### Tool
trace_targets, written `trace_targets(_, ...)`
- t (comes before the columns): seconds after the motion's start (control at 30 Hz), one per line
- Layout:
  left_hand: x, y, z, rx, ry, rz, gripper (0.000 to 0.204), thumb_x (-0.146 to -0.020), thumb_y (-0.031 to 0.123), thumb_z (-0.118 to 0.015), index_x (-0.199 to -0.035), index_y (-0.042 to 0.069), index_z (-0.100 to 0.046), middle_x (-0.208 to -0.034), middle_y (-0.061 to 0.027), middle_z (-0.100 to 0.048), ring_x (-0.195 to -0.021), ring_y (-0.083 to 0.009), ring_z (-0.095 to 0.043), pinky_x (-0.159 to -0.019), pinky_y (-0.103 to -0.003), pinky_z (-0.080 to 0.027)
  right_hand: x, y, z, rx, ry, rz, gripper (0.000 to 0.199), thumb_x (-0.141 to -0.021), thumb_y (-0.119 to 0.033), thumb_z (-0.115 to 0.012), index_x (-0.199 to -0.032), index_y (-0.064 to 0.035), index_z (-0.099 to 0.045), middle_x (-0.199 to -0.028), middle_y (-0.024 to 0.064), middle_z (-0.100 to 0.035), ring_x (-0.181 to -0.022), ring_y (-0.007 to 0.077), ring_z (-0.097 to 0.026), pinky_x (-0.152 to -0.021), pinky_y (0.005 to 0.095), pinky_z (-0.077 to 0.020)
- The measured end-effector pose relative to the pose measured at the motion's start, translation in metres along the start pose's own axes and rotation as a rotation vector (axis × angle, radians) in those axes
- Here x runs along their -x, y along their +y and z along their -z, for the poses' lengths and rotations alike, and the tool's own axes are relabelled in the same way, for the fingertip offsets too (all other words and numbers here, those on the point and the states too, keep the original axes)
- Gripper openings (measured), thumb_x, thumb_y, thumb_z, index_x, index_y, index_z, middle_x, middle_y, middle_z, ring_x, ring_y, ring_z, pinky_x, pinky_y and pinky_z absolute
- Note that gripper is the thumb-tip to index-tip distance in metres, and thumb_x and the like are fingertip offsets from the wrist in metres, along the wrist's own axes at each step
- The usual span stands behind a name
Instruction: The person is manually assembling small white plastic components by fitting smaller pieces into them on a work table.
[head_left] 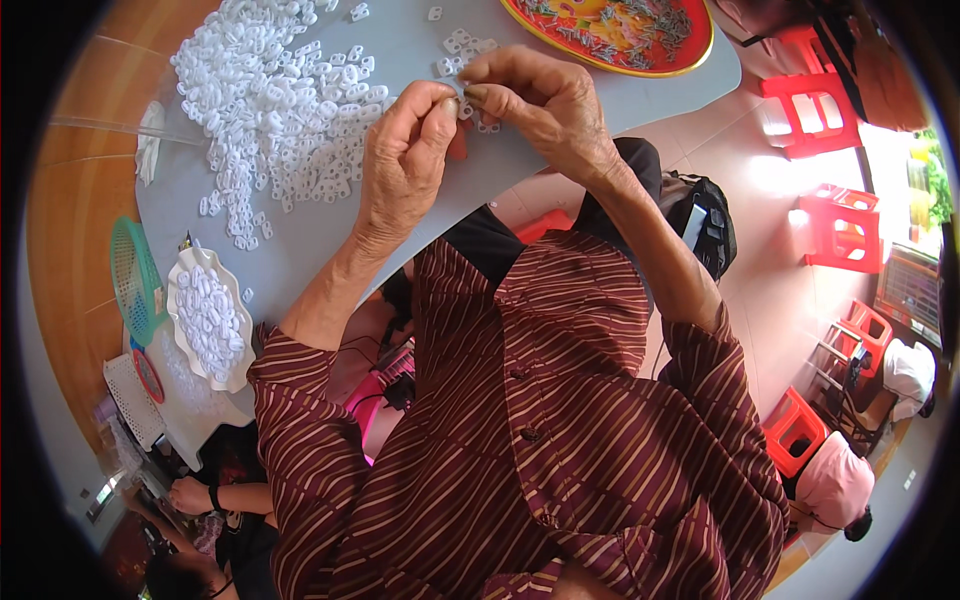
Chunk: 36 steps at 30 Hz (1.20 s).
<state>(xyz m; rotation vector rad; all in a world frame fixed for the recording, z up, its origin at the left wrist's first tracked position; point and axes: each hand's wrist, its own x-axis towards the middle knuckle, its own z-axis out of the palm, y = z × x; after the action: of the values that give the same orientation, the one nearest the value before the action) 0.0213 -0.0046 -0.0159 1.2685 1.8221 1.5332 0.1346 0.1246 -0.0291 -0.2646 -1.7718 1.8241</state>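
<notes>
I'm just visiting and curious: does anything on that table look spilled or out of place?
Nothing looks damaged. The small white plastic pieces lie in a loose heap on the grey table, with a few strays scattered beyond it toward the white scalloped dish. Both hands, left hand and right hand, pinch one piece together.

The small white pieces [270, 100] heaped on the table look like moulded plastic, smooth and faintly glossy; the one pinched between the left hand [405, 160] and the right hand [540, 100] has the same sheen; the table top [320, 240] is a matt grey, smooth laminate by the look of it; the scalloped white dish [235, 300] shines like plastic or glazed ware — hard to say which; the green basket [135, 280] is perforated plastic; the round tray [690, 50] is glossy, brightly printed; the striped shirt [560, 420] is thin woven cloth, matt, with dark buttons; the red stools [835, 230] are hard plastic — slick where sunlight hits them.
</notes>
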Motion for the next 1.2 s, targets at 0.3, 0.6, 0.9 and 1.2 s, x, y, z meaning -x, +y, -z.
trace_targets(0.3,-0.003,-0.002,0.000,0.001,0.026,-0.037,0.016,-0.093,0.016,-0.052,-0.096,0.001,-0.057,-0.070,-0.0018,-0.056,-0.062,-0.0076,-0.050,-0.056,-0.024,-0.043,0.000,-0.008,-0.006,0.228,0.039,-0.022,0.021,-0.087,-0.020,-0.066,-0.088,0.0009,-0.065,-0.068,0.0021,-0.062,-0.062,0.0060,-0.055,-0.058,0.0213,-0.0476)
trace_targets(0.6,-0.005,0.005,0.000,0.051,-0.020,0.051,0.023,-0.096,0.020,-0.048,-0.102,0.001,-0.059,-0.078,-0.0016,-0.060,-0.068,-0.0049,-0.049,-0.060,-0.020,-0.039,-0.002,-0.010,-0.008,0.189,0.106,-0.028,0.025,-0.089,-0.023,-0.064,-0.083,0.0015,-0.064,-0.066,0.0028,-0.062,-0.061,0.0064,-0.055,-0.054,0.0227,-0.0450)
trace_targets(0.9,-0.008,0.007,0.006,0.233,-0.126,0.138,0.021,-0.095,0.019,-0.051,-0.101,0.000,-0.059,-0.081,-0.0045,-0.063,-0.079,-0.0078,-0.055,-0.075,-0.022,-0.044,-0.002,-0.005,-0.003,0.190,0.081,-0.005,0.024,-0.089,-0.024,-0.063,-0.086,-0.0003,-0.064,-0.064,0.0005,-0.059,-0.059,0.0040,-0.050,-0.052,0.0217,-0.0417)
trace_targets(1.2,-0.005,0.009,0.008,0.247,-0.120,0.157,0.019,-0.094,0.016,-0.052,-0.100,-0.001,-0.059,-0.082,-0.0046,-0.063,-0.078,-0.0083,-0.056,-0.075,-0.022,-0.045,-0.003,-0.002,0.000,0.104,-0.018,0.027,0.020,-0.089,-0.020,-0.063,-0.090,-0.0001,-0.064,-0.067,0.0002,-0.060,-0.062,0.0047,-0.053,-0.055,0.0212,-0.0431)
